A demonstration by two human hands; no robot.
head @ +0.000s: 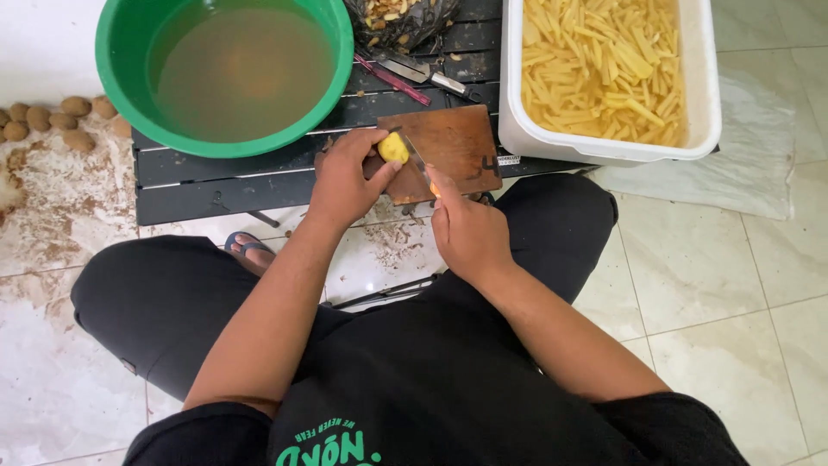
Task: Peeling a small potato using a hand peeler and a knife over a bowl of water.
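I see my left hand (pixel 343 177) pinning a peeled potato (pixel 393 148), smooth, yellow and rounded, against the board (pixel 457 147), a dark brown wooden rectangle on the slatted black counter (pixel 224 177); the fingers (pixel 366 138) curl tight around the potato, which sits at the board's left edge. My right hand (pixel 466 233), just below the board, is closed on a knife (pixel 418 164) with an orange handle, and its thin blade slants up to touch the potato; most of the handle is hidden inside my grip. Left of the board stands a round green plastic basin (pixel 116 78) of murky brownish water, its top cut off by the frame. Right of the board is a white rectangular tub (pixel 604 147) heaped with pale yellow potato sticks, also cut off above. Above the board lie a second knife (pixel 427 73) and a dark bag (pixel 397 19) of peelings, hard to make out. Far left of the board, small brown unpeeled potatoes (pixel 52 116) lie on the soiled tile floor (pixel 707 285).
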